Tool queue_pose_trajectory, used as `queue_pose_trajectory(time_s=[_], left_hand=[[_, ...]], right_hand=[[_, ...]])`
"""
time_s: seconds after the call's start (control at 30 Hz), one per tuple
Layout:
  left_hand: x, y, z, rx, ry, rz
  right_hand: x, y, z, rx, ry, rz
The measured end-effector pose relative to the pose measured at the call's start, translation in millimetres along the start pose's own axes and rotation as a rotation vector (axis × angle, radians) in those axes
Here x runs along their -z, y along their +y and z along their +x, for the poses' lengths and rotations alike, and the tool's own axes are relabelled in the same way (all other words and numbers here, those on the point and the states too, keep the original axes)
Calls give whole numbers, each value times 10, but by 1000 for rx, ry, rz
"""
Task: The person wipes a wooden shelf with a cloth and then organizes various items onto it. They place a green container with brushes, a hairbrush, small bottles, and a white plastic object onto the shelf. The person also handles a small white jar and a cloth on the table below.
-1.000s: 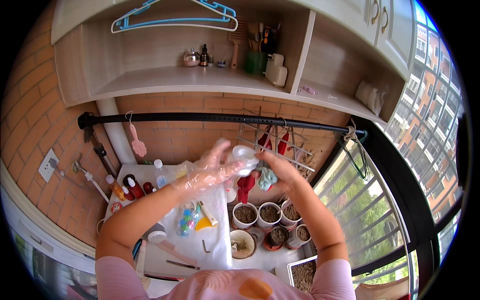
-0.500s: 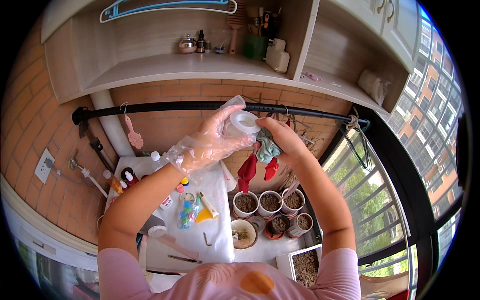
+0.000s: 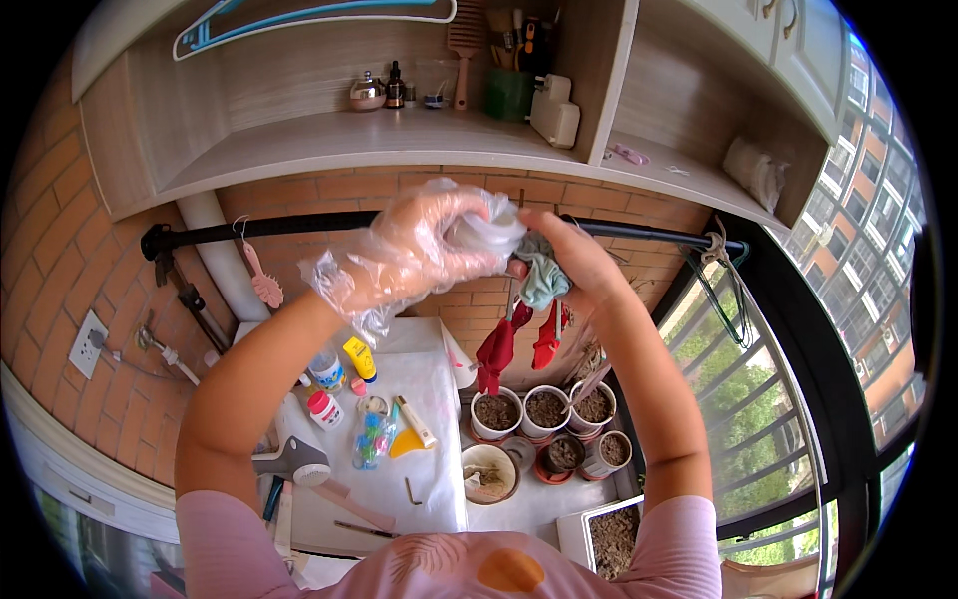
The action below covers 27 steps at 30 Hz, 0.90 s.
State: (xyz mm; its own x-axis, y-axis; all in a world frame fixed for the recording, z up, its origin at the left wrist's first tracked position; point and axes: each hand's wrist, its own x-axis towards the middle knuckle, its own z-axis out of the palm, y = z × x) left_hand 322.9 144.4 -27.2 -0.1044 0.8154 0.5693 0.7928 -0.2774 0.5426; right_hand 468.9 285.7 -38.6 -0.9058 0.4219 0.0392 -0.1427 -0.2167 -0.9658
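Hands raised before a brick wall: the left hand (image 3: 419, 245), in a loose clear plastic glove, has its grip wrapped around a small white jar (image 3: 486, 232), while the right hand (image 3: 577, 262) pinches a teal cloth (image 3: 544, 282) against the jar's side, just in front of a black rail (image 3: 299, 226). Open air lies between the raised arms and the white counter (image 3: 434, 374) well below, though that counter is crowded with small bottles, a yellow tube (image 3: 359, 358) and tools. Soil-filled pots (image 3: 545, 407) fill the floor corner beside it, under two red cloths (image 3: 519, 344) hanging from the rail. Above, a wooden shelf (image 3: 329, 145) closes off the headroom; to the right, window bars (image 3: 758, 419) hem in the space. The crinkled glove blurs the fingers, so what the jar holds, and whether it is capped, cannot be made out. The pink-shirted shoulders are cut off at the lower edge.
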Motion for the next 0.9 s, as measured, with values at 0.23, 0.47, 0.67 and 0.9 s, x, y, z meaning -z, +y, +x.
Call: queue_pose_trajectory(time_s=[0.23,0.47,0.67,0.9], left_hand=[[460,-256,981,106,108,73],[627,-946,1658,345,219,-49],[147,-1092,2199,308,5,-19],[-170,-1348,2430,246,70,345]], right_hand=[[455,52,-247,70,46,138],[1290,836,-1092,28,130,128],[1799,1349,-1608,-84,587,226],[2118,1887,-1762,-140,635,393]])
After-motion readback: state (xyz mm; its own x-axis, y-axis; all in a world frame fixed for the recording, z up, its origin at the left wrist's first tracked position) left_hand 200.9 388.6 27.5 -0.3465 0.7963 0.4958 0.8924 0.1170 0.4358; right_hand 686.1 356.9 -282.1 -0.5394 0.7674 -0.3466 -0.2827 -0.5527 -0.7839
